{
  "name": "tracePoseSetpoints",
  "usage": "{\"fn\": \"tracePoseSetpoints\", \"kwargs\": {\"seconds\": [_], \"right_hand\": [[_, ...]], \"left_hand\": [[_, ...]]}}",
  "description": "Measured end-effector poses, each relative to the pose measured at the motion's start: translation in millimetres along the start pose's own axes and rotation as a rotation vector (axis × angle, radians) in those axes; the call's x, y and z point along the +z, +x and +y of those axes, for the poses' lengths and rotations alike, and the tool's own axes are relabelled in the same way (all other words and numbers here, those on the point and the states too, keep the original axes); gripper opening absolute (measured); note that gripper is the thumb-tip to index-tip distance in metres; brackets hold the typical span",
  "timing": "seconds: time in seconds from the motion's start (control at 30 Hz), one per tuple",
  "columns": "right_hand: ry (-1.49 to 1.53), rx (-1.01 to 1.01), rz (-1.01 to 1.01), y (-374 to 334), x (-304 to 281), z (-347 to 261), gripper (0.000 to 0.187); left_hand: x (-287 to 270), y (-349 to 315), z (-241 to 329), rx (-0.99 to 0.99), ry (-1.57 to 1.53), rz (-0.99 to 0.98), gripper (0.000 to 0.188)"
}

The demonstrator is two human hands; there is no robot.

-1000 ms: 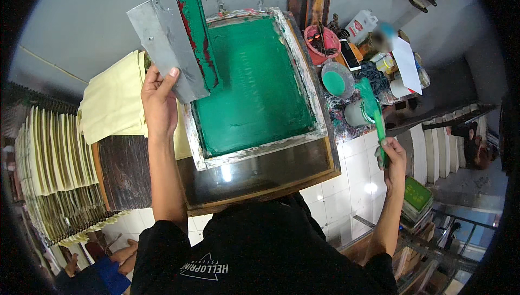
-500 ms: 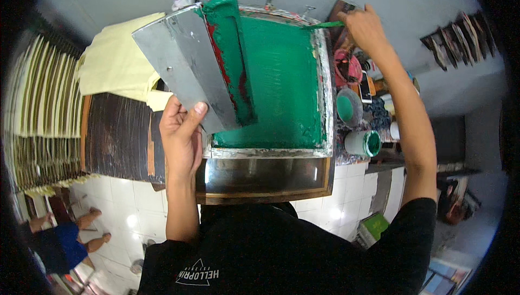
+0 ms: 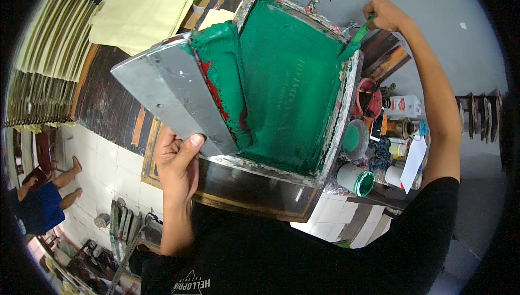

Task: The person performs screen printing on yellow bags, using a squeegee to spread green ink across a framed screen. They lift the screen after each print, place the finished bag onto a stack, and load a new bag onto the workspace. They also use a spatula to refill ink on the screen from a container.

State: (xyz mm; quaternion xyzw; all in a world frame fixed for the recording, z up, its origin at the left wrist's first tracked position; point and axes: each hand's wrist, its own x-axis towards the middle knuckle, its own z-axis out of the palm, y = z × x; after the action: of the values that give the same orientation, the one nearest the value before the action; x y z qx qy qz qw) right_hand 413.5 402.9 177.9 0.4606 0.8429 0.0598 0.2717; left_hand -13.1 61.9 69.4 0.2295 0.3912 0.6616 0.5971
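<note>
My left hand (image 3: 179, 159) is closed round the lower end of a wide metal squeegee (image 3: 170, 92). The squeegee is tilted over the left part of a screen printing frame (image 3: 342, 108), its red blade edge thick with green ink (image 3: 216, 46). Green ink also covers the frame's mesh (image 3: 292, 89), where faint lettering shows through. At the far right corner, my right hand (image 3: 385, 14) grips a thin, green-coated ink spatula (image 3: 361, 35). The spatula's tip, loaded with ink, is at the frame's inner corner; I cannot tell whether it touches the mesh.
Right of the frame stand an open ink pot (image 3: 355, 180), a grey bowl of green ink (image 3: 355, 137), a pink bowl (image 3: 368, 99) and a white jug (image 3: 405, 105). Yellow cloth (image 3: 143, 13) lies far left, beside racked yellow pieces (image 3: 51, 40). Another person (image 3: 40, 205) is at lower left.
The view has turned, so the frame appears slanted. My right hand and spatula remain near the far right corner, with the spatula now angled more steeply. My left hand still holds the squeegee.
</note>
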Motion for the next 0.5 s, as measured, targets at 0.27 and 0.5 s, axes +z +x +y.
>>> {"fn": "tracePoseSetpoints", "kwargs": {"seconds": [0.27, 0.5], "right_hand": [[0.058, -0.166, 0.203, -11.4, 31.0, -18.3, 0.028], [0.017, -0.291, 0.174, -32.3, 19.3, -67.2, 0.027]], "left_hand": [[12.0, 9.7, -6.8, 0.034, -0.004, -0.012, 0.039], [15.7, 18.7, -9.8, 0.040, 0.002, -0.035, 0.042]]}}
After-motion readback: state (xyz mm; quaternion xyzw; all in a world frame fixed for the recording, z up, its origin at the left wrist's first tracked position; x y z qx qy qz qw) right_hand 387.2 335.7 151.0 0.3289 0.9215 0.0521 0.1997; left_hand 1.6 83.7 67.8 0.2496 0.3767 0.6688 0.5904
